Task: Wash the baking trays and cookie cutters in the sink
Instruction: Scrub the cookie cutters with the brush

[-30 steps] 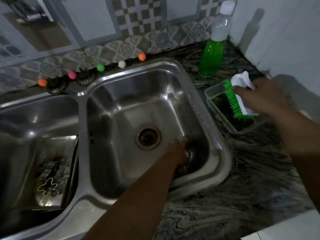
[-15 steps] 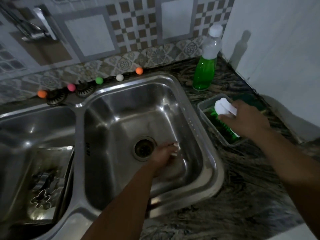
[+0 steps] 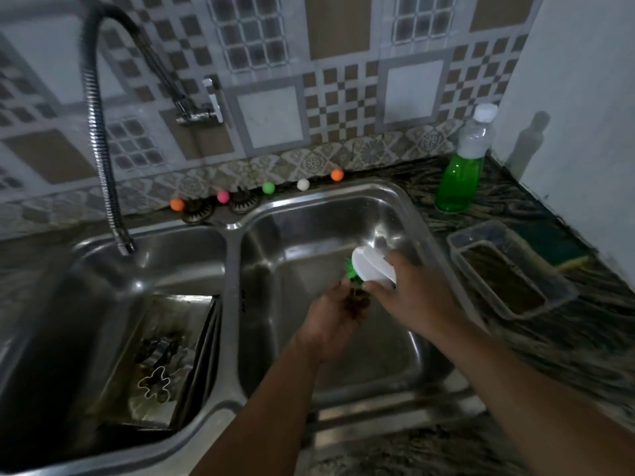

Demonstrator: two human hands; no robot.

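Over the right sink basin (image 3: 343, 218) my left hand (image 3: 331, 324) holds a small dark cookie cutter (image 3: 357, 300), mostly hidden in my fingers. My right hand (image 3: 412, 297) grips a white-handled scrub brush (image 3: 371, 267) with green bristles pressed against that cutter. In the left basin (image 3: 154, 255) baking trays (image 3: 192, 341) lean stacked, with several metal cookie cutters on them, one gingerbread-man shaped (image 3: 154, 384).
A flexible faucet hose (image 3: 99, 142) hangs over the left basin. A green dish soap bottle (image 3: 462, 170) stands at the back right. A clear plastic container (image 3: 508, 269) and a sponge (image 3: 553, 249) sit on the marbled counter. Several small coloured balls line the sink's back edge.
My right hand brought the brush from the plastic container to over the right basin. My left hand lifted the cutter from the basin floor up to the bristles. The view tilted up.
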